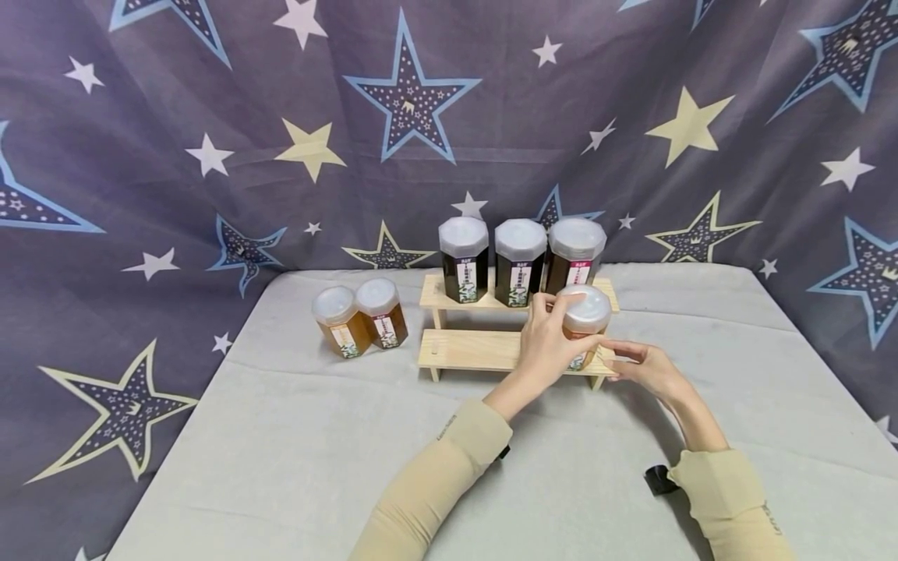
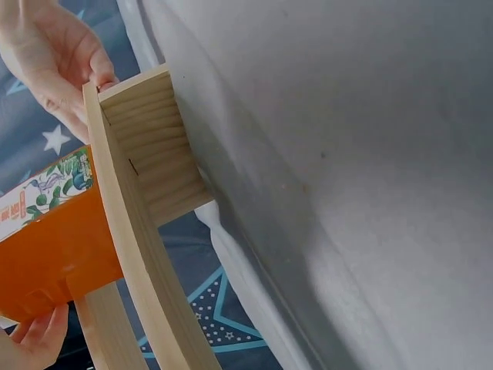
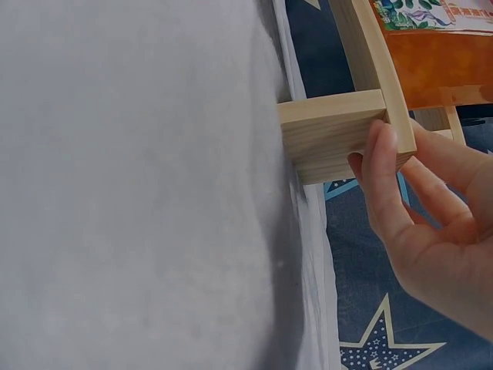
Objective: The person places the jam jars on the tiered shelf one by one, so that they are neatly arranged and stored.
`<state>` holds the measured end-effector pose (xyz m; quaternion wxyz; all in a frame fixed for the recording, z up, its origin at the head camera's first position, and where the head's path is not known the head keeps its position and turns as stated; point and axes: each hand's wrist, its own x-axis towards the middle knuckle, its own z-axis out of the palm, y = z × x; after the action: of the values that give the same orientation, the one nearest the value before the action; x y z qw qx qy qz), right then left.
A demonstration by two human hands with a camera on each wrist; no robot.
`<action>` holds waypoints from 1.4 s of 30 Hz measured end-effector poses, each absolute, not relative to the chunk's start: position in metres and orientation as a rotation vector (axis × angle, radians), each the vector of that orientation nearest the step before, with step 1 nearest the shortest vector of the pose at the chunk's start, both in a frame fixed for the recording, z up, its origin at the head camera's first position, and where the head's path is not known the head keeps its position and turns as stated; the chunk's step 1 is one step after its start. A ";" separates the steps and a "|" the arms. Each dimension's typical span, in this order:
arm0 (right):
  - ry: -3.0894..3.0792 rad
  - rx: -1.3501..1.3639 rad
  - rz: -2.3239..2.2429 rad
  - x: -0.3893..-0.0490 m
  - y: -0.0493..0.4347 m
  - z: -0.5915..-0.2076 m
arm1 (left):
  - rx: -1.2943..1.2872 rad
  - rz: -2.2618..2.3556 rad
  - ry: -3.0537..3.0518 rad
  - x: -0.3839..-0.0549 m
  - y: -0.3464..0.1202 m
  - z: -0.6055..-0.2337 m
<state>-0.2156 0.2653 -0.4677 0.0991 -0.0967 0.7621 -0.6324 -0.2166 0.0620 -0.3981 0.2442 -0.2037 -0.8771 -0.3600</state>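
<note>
In the head view an orange honey jar (image 1: 588,310) with a pale lid stands upright at the right end of the lower step of a two-step wooden rack (image 1: 477,348). My left hand (image 1: 546,343) grips it from the left, fingers over the lid's side. The left wrist view shows the jar's orange wall (image 2: 54,243) against the step, with my left fingertips on it. My right hand (image 1: 651,370) pinches the right end of the lower step between thumb and fingers; the right wrist view shows fingertips at the board's corner above the leg (image 3: 331,142).
Three dark jars with pale lids, such as the middle jar (image 1: 519,261), stand on the upper step. Left of the rack, an amber jar (image 1: 342,323) and a reddish-brown jar (image 1: 382,313) stand side by side on the grey cloth (image 1: 281,452). A star-patterned curtain (image 1: 491,62) hangs behind.
</note>
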 end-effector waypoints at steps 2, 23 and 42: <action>2.269 -0.270 -1.854 -0.212 0.262 -0.460 | -0.562 -0.975 -2.399 -0.216 0.062 -0.398; 2.259 -0.222 -1.844 -0.207 0.256 -0.447 | -0.746 -0.923 -2.443 -0.204 0.039 -0.390; 2.221 -0.286 -1.892 -0.212 0.262 -0.459 | -0.831 -0.993 -2.337 -0.189 0.000 -0.379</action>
<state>-0.2118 0.2620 -0.4593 0.1049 -0.0969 0.7533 -0.6419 -0.1889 0.0002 -0.3791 0.2326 -0.3024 -0.8508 -0.3615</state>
